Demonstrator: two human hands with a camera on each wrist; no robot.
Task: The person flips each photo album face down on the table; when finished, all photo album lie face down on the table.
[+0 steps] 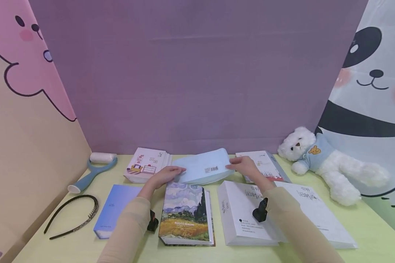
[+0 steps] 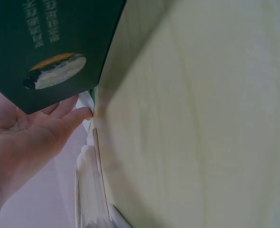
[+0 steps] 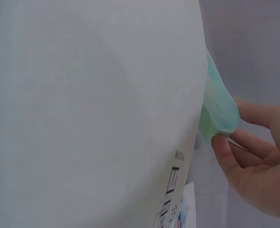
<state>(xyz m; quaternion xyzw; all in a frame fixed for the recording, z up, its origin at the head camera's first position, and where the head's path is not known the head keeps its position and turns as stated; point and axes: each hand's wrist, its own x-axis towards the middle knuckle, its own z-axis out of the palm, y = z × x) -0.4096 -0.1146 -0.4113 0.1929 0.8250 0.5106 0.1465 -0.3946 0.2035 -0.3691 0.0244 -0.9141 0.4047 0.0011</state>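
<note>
A pale blue, floppy packet [image 1: 200, 164] with a barcode is held at the back middle of the table, its top edge bowed. My left hand [image 1: 164, 176] pinches its left end; in the left wrist view a dark green book spine [image 2: 44, 47] partly hides those fingers. At the right end, my right hand [image 1: 248, 168] grips the packet between thumb and fingers. The right wrist view shows the packet's folded end [image 3: 220, 111] in those fingers, beside a large white book cover [image 3: 92, 109]. In front of the packet lies a photo album [image 1: 184, 215] with a painted landscape.
A blue book [image 1: 120, 204], a black headband [image 1: 95, 208] and a lint roller [image 1: 93, 171] lie at left. Thick white books [image 1: 247, 226] lie front right. Illustrated books [image 1: 148, 164] flank the packet. A white teddy bear [image 1: 332, 164] lies far right.
</note>
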